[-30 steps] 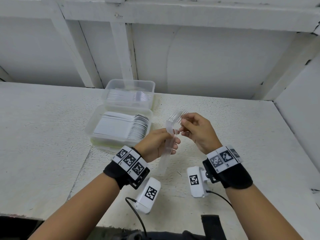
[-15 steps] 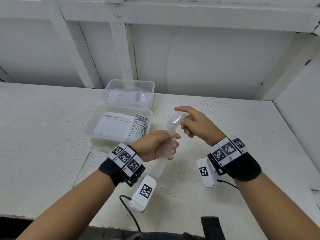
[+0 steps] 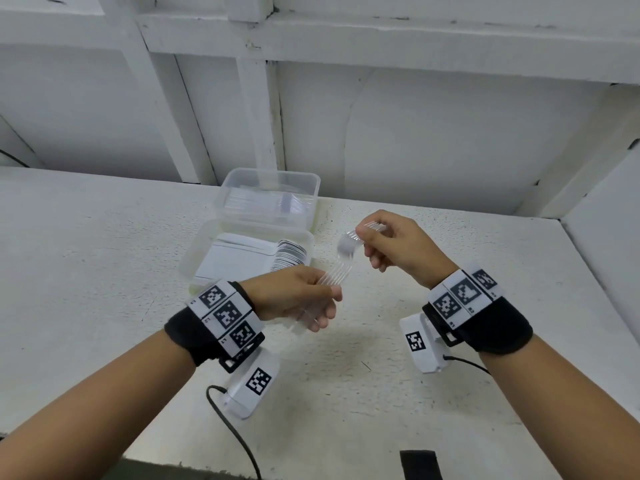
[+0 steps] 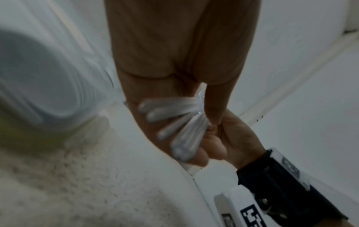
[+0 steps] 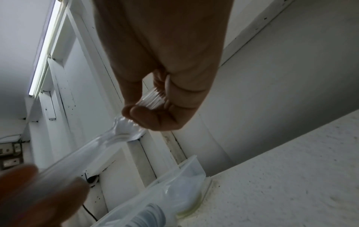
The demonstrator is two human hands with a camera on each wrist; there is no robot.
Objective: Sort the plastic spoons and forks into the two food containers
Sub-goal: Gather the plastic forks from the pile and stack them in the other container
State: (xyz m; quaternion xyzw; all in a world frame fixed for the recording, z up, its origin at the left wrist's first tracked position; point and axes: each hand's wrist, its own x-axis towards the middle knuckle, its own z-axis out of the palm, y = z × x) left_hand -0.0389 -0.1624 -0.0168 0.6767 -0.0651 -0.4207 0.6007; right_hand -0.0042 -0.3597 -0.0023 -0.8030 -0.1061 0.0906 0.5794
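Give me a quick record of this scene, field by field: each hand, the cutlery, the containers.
left hand: grips the handles of a clear fork bundle
right hand: pinches the bundle's tine end
near container: holds a stack of white spoons
far container: holds clear cutlery, type unclear
table: white, both containers rest on it
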